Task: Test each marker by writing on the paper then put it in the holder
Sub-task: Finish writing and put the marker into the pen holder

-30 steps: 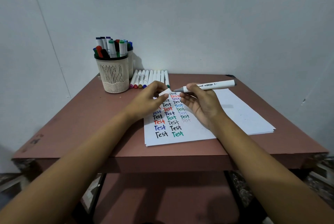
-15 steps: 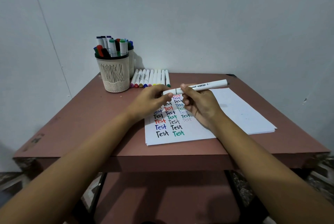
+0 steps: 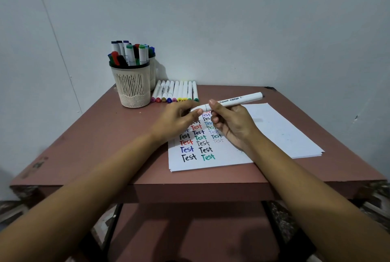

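1. Both hands are up over the paper (image 3: 274,135), meeting above the top of its written columns.
2. The right hand (image 3: 234,126) grips the marker (image 3: 236,100), fingers curled round the white barrel and thumb laid on top.
3. The left hand (image 3: 177,120) pinches that same marker's left end between thumb and fingers. It is blurred, so I cannot tell how the cap sits there.
4. The marker hangs clear above the paper, nearly level. Its dark-tipped free end points right, toward the paper's far edge, and tilts slightly up.
5. On the paper's left half are three columns of "Test" in black, red, blue, green and a faint grey. The hands cover the upper rows.
6. The holder (image 3: 133,86), a cream slotted cup, stands beyond the paper's far-left corner, packed with upright markers (image 3: 130,54).
7. A row of white markers (image 3: 175,91) lies side by side just past the paper's far edge, coloured ends toward it, next to the holder.
8. The paper stack lies flat on the reddish-brown table (image 3: 84,145).
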Demonstrator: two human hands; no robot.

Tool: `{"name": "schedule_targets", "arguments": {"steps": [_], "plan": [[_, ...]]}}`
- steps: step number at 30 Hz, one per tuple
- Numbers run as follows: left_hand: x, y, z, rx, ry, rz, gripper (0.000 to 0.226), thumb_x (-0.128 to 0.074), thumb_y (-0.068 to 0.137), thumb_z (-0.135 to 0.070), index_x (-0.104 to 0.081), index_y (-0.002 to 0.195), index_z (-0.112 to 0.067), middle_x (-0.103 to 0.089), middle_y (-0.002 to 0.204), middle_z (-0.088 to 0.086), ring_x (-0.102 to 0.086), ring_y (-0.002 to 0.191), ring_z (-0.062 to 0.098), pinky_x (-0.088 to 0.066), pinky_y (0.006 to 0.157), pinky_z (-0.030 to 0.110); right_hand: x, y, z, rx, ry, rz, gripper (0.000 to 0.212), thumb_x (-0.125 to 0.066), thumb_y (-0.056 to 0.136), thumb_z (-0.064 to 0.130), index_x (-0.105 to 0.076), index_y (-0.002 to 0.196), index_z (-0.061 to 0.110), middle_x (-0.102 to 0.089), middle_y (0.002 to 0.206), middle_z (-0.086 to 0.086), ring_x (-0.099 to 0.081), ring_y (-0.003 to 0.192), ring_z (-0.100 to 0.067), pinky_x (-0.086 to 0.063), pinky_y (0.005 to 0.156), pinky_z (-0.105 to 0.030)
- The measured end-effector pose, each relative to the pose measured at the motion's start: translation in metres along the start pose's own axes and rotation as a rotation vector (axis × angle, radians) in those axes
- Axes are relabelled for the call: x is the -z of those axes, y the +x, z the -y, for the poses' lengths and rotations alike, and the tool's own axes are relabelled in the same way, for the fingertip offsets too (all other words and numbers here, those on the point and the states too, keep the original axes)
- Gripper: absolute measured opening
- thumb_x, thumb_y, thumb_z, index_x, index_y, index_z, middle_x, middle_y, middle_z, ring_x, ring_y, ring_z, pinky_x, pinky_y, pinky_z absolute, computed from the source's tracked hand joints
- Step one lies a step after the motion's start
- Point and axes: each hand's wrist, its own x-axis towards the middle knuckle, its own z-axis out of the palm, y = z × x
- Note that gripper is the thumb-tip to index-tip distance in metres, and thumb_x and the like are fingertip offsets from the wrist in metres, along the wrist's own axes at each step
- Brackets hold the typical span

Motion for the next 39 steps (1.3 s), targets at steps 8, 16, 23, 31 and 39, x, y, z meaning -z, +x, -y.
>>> {"name": "schedule_targets", "arguments": {"steps": [8,16,23,31,39], "plan": [[0.005,0.007,0.001,0.230,-0.271,-0.080,0.010,-0.061,0.089,-0.013,-0.064,0.098,-0.012,-0.058,0.068,-0.003,-0.051,0.054,0.000,-0.041,0.055,0.015,-0.002,0.000,0.004,0.027,0.039,-0.058,0.010,-0.065,0.088,0.017,-0.063,0.080,0.010,-0.054,0.058,0.000,-0.052,0.050,-0.010,-0.044,0.047,-0.018],[0.032,0.012,-0.003,0.311,-0.795,-0.412,0.010,-0.053,0.091,-0.001,-0.057,0.085,-0.008,-0.063,0.084,0.007,-0.063,0.079,0.016,-0.054,0.073,0.029,0.012,0.010,-0.008,0.285,-0.564,-0.438,0.021,-0.053,0.096,0.027,-0.066,0.105,0.013,-0.061,0.084,0.005,-0.053,0.077,-0.009,-0.042,0.073,-0.024],[0.070,0.026,-0.008,0.275,-0.260,-0.491,0.018,-0.059,0.090,-0.010,-0.057,0.106,-0.001,-0.064,0.085,0.003,-0.066,0.078,0.013,-0.057,0.078,0.027,0.014,0.017,-0.024,0.224,-1.368,-0.135,0.036,-0.046,0.098,0.030,-0.063,0.123,0.010,-0.057,0.129,-0.010,-0.046,0.123,-0.030,-0.041,0.097,-0.035],[0.144,0.078,-0.055,0.125,0.039,-0.537,0.014,-0.059,0.087,-0.011,-0.059,0.100,-0.007,-0.064,0.089,0.006,-0.065,0.085,0.021,-0.055,0.078,0.034,0.014,0.015,-0.026,0.256,-1.550,-0.089,0.036,-0.043,0.097,0.030,-0.066,0.120,0.014,-0.060,0.122,-0.008,-0.052,0.111,-0.028,-0.043,0.088,-0.033],[0.202,0.103,-0.071,0.099,0.254,-0.668,0.024,-0.053,0.081,-0.018,-0.061,0.103,-0.009,-0.065,0.089,0.008,-0.065,0.088,0.025,-0.055,0.077,0.033,0.012,0.015,-0.025,0.236,-1.563,-0.083,0.037,-0.041,0.098,0.031,-0.064,0.124,0.015,-0.059,0.125,-0.007,-0.050,0.114,-0.027,-0.041,0.091,-0.034]]}}
